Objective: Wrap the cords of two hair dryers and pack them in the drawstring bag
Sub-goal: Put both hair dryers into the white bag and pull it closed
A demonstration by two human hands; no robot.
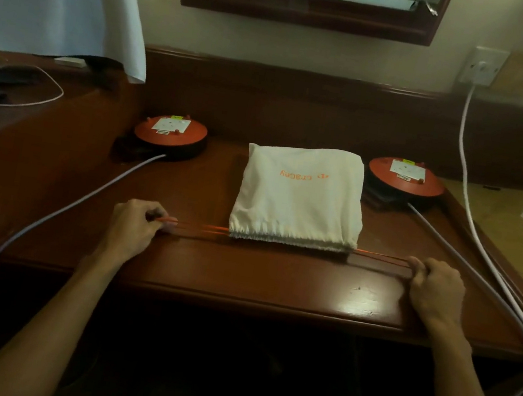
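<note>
Left hand (133, 226): fingers pinch the orange drawstring (201, 228).
Right hand (436, 288): fingers pinch its other end.
Risk: uneven pull may drag the bag (301, 197) along the counter (241, 279).

Cream drawstring bag (299, 200): orange print "cracey" with small logo, upside down to camera

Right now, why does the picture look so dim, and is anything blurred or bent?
Head view: dim warm light; glare patch on the desk near the right hand; the orange drawstrings by the left hand are smeared; wide-angle lens bows the desk edges; below the desk is black.
</note>
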